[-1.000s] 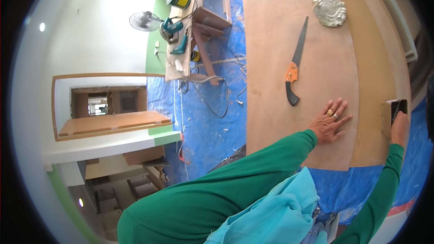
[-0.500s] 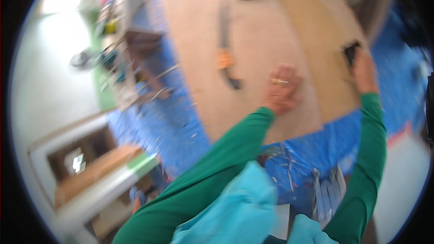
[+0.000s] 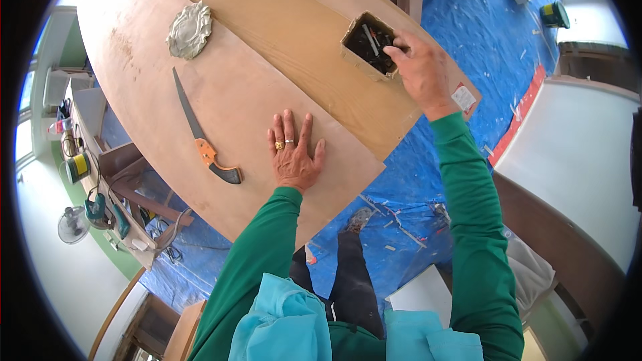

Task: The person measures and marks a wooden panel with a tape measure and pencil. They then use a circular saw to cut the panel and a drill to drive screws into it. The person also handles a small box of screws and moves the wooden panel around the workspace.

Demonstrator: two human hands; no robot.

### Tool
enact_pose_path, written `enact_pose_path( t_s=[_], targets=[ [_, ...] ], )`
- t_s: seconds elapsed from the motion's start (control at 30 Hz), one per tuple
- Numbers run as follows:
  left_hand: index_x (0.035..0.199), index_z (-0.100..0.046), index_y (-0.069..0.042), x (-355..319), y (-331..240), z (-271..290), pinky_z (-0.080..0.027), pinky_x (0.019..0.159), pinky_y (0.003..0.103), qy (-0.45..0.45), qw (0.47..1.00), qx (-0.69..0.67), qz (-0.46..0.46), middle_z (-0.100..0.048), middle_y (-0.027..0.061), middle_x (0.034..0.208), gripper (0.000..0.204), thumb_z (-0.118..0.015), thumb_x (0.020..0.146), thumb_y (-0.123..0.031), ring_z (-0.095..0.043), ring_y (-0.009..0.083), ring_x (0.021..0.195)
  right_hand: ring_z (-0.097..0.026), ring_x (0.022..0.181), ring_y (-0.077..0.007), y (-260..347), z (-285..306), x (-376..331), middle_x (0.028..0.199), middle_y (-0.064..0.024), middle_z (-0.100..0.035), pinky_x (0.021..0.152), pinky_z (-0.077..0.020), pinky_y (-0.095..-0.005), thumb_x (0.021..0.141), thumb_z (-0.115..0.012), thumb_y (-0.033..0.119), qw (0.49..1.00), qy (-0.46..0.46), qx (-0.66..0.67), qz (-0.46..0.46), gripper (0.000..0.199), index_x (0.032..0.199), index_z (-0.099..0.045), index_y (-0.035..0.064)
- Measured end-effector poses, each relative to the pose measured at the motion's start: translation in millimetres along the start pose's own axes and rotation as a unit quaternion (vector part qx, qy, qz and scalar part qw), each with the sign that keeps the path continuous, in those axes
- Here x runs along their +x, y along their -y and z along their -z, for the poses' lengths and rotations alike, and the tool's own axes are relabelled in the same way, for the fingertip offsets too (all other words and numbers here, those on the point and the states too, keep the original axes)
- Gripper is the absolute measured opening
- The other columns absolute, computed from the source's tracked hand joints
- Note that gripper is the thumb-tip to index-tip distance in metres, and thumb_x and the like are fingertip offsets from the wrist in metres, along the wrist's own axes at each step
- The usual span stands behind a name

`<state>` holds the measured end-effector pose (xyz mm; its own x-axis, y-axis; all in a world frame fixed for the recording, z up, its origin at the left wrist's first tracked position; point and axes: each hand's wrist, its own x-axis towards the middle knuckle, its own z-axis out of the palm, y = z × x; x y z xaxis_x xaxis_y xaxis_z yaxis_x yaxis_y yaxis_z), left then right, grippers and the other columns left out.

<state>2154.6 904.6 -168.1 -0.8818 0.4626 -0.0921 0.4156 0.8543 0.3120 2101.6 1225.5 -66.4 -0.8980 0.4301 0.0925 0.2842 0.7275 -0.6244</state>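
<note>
Right hand (image 3: 426, 72), grip unclear, has the box (image 3: 362, 63) at its left; left hand (image 3: 295, 162) spread on board (image 3: 257, 103)

A green tub (image 3: 556, 16) stands on blue sheeting (image 3: 461, 27).

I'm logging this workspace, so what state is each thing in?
Pink board: flat, overlapping the tan board
Left hand: palm down on pink board, fingers spread
Box: open, small items inside
Right hand: at box edge, fingers bent, grip unclear
Saw: lying flat, blade bare
Grey wad: crumpled, on pink board
Blue sheet: spread on floor, scraps on it
Fan: cannot tell whether spinning
</note>
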Motion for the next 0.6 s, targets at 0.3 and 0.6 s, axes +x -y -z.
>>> enact_pose_path(
  t_s=[0.3,0.6],
  targets=[
    [0.165,-0.042,-0.025,0,2,2,-0.010,0.131,0.056,0.009,1.000,0.018,-0.002,-0.020,0.0166,0.177,0.064,-0.055,0.104,-0.042,-0.014,0.0382,0.164,-0.054,0.138,-0.0406,60,-127,-206,0.147,-0.0203,-0.059,0.114,-0.0443,-0.0515,0.105,-0.060,0.016,0.992,-0.060,0.067,-0.085,0.038,0.139,-0.063,0.0009],
    [0.162,-0.044,-0.017,-5,15,-6,-0.017,0.130,0.057,-0.015,0.999,-0.025,-0.012,-0.027,0.0198,0.173,0.061,-0.056,0.103,-0.027,-0.019,0.0432,0.162,-0.041,0.153,-0.0370,66,-174,-248,0.161,-0.0142,-0.050,0.126,-0.0280,-0.0566,0.100,-0.057,0.016,0.991,-0.004,-0.135,-0.018,0.054,0.153,-0.053,0.0045]
  ],
)
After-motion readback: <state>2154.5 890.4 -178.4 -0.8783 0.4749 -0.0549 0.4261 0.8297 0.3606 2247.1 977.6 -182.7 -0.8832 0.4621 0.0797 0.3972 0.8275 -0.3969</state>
